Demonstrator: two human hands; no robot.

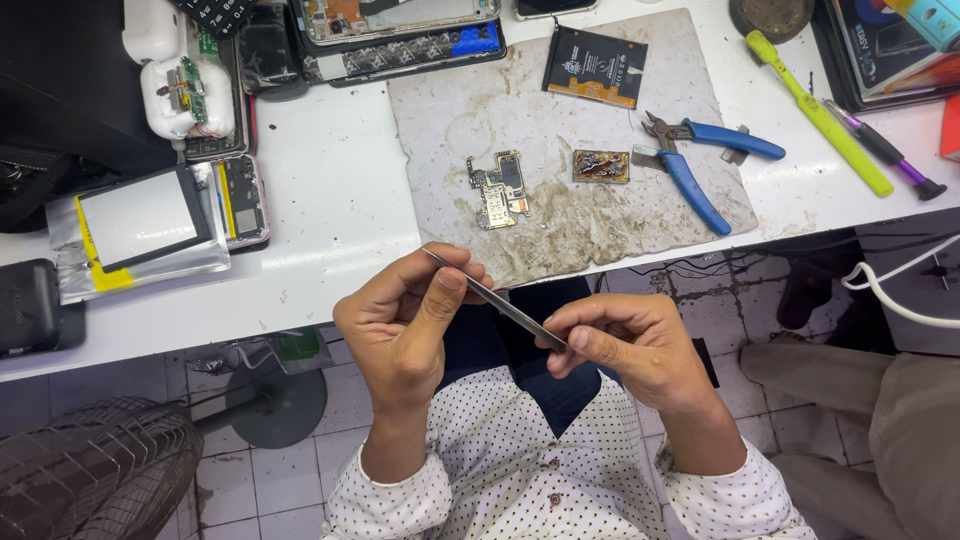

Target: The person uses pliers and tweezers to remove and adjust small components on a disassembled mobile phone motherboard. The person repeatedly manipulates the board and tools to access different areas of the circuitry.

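Tweezers (497,299) pinched at both ends by left hand (400,325) and right hand (635,345), being checked near the table edge; next, steady carrying to the circuit board (500,188).

Far left of the desk (330,180): a silver foil pouch (150,262) with a yellow strip, lying flat; on it rests a dark-framed screen panel (143,216), its face pale grey and blank. Top centre, on the stained work mat (560,120): a flat black rectangular battery pack (594,66) bearing a label with white print and an orange lower band. Top edge: a phone screen (265,48), dark and partly cut off. Top right corner: what seems to be a glossy dark printed box (885,50), only partly in view.
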